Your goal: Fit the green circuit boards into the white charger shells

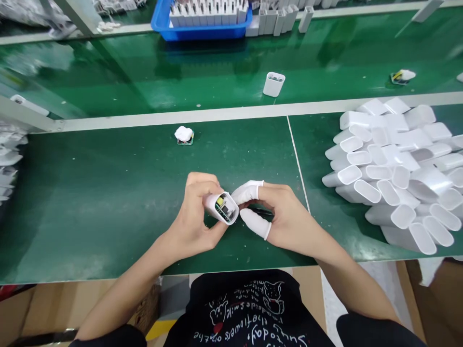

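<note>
Here a white charger housing (221,207), circuit board showing at its open end, is being gripped by the left hand (193,219) above the green surface (108,193), while the right hand (280,217), fingers in cots, is pinching at its rim; the piled empty housings (394,168) are lying well apart on the right

Left hand (197,217) grips a white plastic shell (222,207) with a circuit board inside, right hand (280,214) with white-capped fingertips (248,192) touching its open end, over green surface (108,193), empty shells pile (394,164) at right, blue tray (198,31) far back.
</note>
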Demonstrator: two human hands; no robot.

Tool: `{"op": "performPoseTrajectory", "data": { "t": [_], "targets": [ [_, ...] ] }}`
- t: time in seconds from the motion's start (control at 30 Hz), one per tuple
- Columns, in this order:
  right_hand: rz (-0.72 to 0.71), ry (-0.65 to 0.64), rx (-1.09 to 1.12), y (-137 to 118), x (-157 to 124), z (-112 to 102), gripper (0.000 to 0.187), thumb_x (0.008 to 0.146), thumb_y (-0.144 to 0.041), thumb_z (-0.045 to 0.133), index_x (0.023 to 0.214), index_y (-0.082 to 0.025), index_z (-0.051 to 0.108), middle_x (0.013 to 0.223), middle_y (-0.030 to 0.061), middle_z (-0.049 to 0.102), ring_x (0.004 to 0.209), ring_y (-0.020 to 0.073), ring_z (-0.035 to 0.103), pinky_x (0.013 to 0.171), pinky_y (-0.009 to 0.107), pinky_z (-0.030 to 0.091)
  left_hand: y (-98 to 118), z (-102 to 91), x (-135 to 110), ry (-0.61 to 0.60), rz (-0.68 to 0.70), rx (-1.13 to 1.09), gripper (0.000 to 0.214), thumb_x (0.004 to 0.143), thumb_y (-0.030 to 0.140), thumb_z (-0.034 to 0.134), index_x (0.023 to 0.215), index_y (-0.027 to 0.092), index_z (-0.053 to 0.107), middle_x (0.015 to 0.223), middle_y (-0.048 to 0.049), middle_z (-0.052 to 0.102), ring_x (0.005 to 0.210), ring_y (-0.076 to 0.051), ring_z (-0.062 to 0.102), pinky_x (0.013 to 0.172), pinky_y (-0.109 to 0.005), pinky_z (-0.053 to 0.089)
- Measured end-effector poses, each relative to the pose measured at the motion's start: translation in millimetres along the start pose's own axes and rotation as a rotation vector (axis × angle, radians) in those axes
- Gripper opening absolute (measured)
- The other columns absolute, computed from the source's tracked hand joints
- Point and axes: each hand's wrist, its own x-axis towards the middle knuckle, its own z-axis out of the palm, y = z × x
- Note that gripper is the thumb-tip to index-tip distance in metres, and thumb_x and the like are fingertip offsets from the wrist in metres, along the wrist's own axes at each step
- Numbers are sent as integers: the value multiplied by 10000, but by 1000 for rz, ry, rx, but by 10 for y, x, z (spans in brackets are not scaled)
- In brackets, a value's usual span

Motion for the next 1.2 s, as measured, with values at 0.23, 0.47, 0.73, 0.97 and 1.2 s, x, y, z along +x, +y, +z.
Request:
{"op": "performPoseTrajectory", "data": {
  "t": [0.23,0.47,0.73,0.97,1.2],
  "targets": [
    [85,29,97,67,1,111,197,745,-34,499,835,-159,621,794,26,651,719,151,621,688,312,524,3,35,-8,85,127,175,384,672,17,682,921,225,476,903,4,489,768,-127,550,645,-288,507],
    [104,18,88,77,25,108,108,762,-80,535,798,-159,598,783,27,646,697,141,617,663,285,500,8,47,-21,83,229,250,353,725,18,653,939,235,475,893,6,503,755,-128,535,640,-289,533],
    [-19,-43,-194,137,-6,51,135,791,-97,596,708,-167,516,651,-43,520,565,70,440,525,200,355,73,-39,9,-191,28,66,455,718,-8,584,1084,196,405,937,-44,480,888,-171,499,647,-285,497],
    [-36,-85,-145,132,-1,17,169,812,-109,589,685,-174,498,653,-43,529,577,68,440,550,200,357,101,-70,8,-293,-38,-50,466,704,-20,576,1081,185,394,964,-56,458,893,-165,462,623,-250,461],
    [70,-122,-112,126,37,13,173,843,-103,523,690,-180,506,645,-40,520,570,78,440,551,216,351,63,-60,-7,-312,-59,-2,470,703,-36,555,1082,200,408,985,-53,461,919,-176,479,685,-290,470]
  ]
}}
